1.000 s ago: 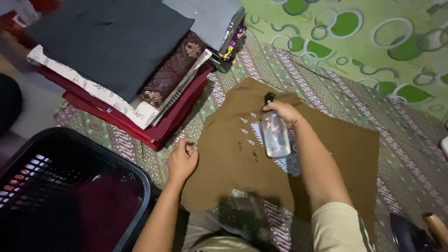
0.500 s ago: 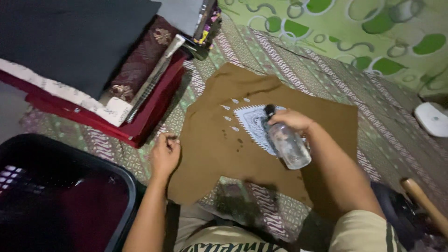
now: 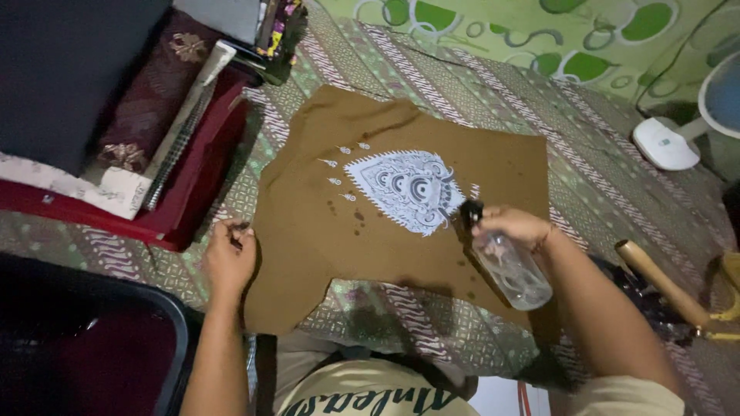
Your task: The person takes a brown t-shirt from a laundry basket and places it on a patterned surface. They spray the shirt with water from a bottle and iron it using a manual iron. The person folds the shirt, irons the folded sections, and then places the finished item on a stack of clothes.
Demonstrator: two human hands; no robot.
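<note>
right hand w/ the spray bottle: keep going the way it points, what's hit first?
The right hand holds the spray bottle with its nozzle aimed up-left. First in that line is probably the white print on the brown cloth; the bottle's height above it is unclear.
</note>
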